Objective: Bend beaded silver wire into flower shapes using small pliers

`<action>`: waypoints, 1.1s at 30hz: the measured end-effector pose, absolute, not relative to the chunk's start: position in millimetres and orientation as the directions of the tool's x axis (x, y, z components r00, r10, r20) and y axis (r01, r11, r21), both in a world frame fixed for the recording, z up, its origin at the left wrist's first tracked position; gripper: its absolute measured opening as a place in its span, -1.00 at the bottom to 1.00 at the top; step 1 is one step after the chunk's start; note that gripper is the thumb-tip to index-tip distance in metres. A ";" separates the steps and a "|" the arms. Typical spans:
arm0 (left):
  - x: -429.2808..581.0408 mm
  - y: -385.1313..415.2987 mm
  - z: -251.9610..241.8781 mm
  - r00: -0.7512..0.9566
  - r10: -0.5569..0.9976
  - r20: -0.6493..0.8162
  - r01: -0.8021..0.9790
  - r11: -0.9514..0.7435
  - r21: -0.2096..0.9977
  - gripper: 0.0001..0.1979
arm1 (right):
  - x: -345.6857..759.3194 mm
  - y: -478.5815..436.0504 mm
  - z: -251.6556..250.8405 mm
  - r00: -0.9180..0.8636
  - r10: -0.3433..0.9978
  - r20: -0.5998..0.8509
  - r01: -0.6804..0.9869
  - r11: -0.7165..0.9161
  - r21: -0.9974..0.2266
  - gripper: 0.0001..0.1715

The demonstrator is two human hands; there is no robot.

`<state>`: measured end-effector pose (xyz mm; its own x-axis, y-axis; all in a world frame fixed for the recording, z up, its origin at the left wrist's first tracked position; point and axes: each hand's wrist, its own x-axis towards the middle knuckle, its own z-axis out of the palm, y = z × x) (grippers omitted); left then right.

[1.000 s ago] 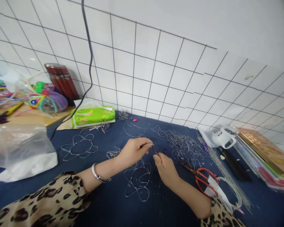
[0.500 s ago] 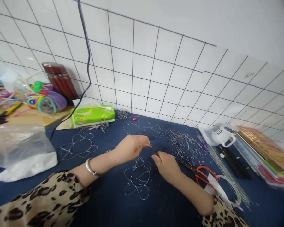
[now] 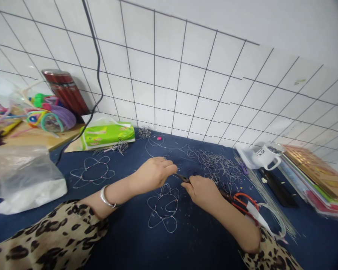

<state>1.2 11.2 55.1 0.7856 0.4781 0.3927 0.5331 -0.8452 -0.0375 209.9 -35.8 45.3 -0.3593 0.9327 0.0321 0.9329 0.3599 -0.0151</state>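
Note:
My left hand (image 3: 157, 173) is closed in a pinch around a thin metal wire, which is mostly hidden by the fingers. Dark-handled pliers (image 3: 183, 178) are gripped in my right hand (image 3: 202, 192), and their narrow tips point left, right by my left fingertips. Just below both hands, a flower-shaped wire frame (image 3: 163, 216) with small pink beads lies flat on the dark blue cloth (image 3: 124, 240). Further left rests a second beaded wire flower (image 3: 92, 172) of like shape.
Tangled wire scraps (image 3: 219, 165) lie behind my right hand. Orange-handled scissors (image 3: 243, 197) are partly under my right forearm. A white mug (image 3: 267, 155) and stacked books (image 3: 318, 176) stand right; a green tissue pack (image 3: 108, 135), plastic bag (image 3: 25, 176) and red thermos (image 3: 64, 90) sit left.
My right hand and the pliers have shifted slightly right, and the pliers lie at a flatter angle. My left hand stays nearly in place, still pinched. The view has tilted slightly.

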 end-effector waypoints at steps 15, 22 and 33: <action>-7.0 13.8 70.0 0.701 0.528 0.480 0.557 -0.825 0.094 -0.76 | 205.7 -35.8 31.2 -0.368 0.928 -0.049 0.929 0.370 0.017 -0.50; 2.5 14.5 62.1 0.474 0.849 0.232 0.523 -0.483 0.702 -0.79 | 211.6 -26.5 39.9 -0.317 0.948 -0.023 0.901 0.293 -0.319 -0.43; 7.3 18.5 37.9 0.412 0.889 0.199 0.531 -0.412 0.740 -0.80 | 218.1 -23.3 25.4 -0.300 0.927 -0.227 0.613 0.005 -0.790 -0.40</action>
<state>7.3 18.5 37.9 0.4116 0.8893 0.1995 0.5312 -0.4119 0.7404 218.1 -23.3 25.4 -0.2996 0.9267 -0.2269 0.6127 0.0045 -0.7903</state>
